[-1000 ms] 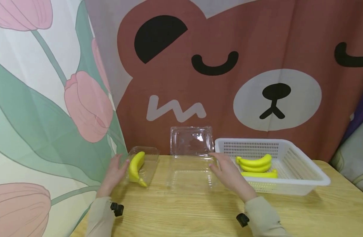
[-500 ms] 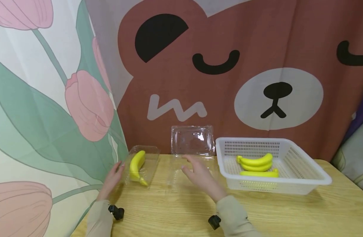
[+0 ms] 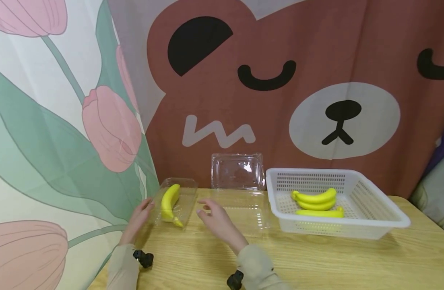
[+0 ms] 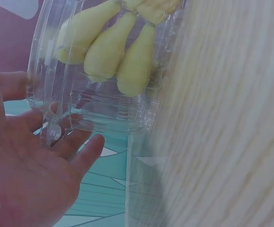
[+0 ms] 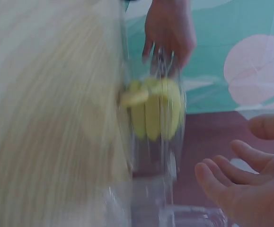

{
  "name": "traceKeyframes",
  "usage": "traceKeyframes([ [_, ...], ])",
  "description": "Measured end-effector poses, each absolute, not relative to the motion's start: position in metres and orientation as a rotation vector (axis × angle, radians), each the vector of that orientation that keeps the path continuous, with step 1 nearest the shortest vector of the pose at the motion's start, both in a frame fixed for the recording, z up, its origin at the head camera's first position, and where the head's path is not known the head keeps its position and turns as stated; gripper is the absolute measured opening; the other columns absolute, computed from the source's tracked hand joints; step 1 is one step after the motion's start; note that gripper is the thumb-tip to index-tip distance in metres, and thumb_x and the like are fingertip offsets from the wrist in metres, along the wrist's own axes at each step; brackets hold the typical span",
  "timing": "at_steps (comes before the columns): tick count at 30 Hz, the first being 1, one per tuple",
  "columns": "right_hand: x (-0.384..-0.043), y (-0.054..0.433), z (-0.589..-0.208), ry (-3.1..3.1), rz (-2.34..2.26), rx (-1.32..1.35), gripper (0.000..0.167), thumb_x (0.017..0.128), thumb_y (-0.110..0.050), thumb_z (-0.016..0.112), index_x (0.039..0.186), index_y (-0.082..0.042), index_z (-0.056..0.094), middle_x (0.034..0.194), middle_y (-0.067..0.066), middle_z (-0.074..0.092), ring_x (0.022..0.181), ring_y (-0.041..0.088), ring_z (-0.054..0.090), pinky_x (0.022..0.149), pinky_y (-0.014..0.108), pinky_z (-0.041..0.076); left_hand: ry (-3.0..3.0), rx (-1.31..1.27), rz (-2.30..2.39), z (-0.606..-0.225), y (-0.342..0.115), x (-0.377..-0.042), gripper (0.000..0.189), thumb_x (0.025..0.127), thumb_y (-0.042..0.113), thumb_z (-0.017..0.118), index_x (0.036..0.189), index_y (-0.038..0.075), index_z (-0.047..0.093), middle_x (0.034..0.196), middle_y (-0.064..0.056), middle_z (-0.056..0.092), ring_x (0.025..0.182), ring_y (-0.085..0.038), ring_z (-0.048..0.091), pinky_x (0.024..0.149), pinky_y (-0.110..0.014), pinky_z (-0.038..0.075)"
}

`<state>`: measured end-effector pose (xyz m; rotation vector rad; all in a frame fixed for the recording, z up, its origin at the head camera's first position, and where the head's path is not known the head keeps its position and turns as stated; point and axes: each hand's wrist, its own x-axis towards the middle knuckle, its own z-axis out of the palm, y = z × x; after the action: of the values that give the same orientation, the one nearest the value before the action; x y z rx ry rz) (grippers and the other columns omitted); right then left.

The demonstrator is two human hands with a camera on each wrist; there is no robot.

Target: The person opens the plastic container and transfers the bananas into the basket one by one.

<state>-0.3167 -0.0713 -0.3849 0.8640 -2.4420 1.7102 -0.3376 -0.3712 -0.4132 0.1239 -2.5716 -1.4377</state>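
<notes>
At the table's left side stands a clear plastic clamshell box holding yellow bananas. The left wrist view shows several bananas through its wall. My left hand is at the box's left side, its fingers spread loosely along the edge; whether they press on it is hard to tell. My right hand hovers between that box and a second clear clamshell box, whose lid stands raised. In the right wrist view the right hand has loosely bent fingers and holds nothing.
A white perforated basket stands to the right, with more yellow bananas inside. Behind the wooden table hangs a brown bear curtain. A tulip curtain borders the left side.
My right hand has moved left, from beside the basket, past the raised-lid box, towards the box with bananas. The left hand has stayed beside that box with only a small shift.
</notes>
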Motion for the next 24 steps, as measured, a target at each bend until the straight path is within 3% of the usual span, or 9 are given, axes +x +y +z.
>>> traceKeyframes([
  [9,-0.307,-0.104,-0.389,-2.427,1.892,0.794,0.046,0.099,-0.018,0.054,0.141,-0.001,0.049,0.145,0.022,0.046,0.131,0.040,0.045,0.106,0.054,0.039,-2.545,0.101,-1.535,-0.413,-0.370,-0.334,0.055,0.108,0.028,0.035,0.151,-0.005,0.027,0.155,-0.028,0.025,0.141,-0.044,0.022,0.113,-0.058,0.022],
  [15,-0.304,-0.112,-0.397,-2.508,1.948,0.790,0.063,0.099,-0.027,0.054,0.149,0.006,0.034,0.148,0.029,0.039,0.134,0.045,0.038,0.109,0.056,0.033,-2.567,0.109,-1.484,-0.409,-0.369,-0.334,0.050,0.106,0.020,0.036,0.148,-0.007,0.034,0.150,-0.031,0.032,0.137,-0.045,0.030,0.111,-0.057,0.026],
  [20,-0.302,-0.113,-0.402,-2.534,2.009,0.812,0.068,0.099,-0.027,0.055,0.149,0.010,0.028,0.147,0.032,0.037,0.132,0.045,0.041,0.107,0.056,0.036,-2.564,0.149,-1.480,-0.406,-0.370,-0.334,0.048,0.101,0.017,0.038,0.142,-0.007,0.042,0.135,-0.031,0.047,0.119,-0.040,0.047,0.092,-0.047,0.043],
  [24,-0.302,-0.114,-0.405,-2.519,2.043,0.806,0.068,0.097,-0.025,0.057,0.149,0.010,0.029,0.147,0.032,0.037,0.132,0.044,0.042,0.106,0.056,0.037,-2.554,0.153,-1.590,-0.407,-0.373,-0.335,0.048,0.102,0.020,0.038,0.143,-0.006,0.037,0.132,-0.032,0.047,0.117,-0.040,0.047,0.085,-0.042,0.045],
])
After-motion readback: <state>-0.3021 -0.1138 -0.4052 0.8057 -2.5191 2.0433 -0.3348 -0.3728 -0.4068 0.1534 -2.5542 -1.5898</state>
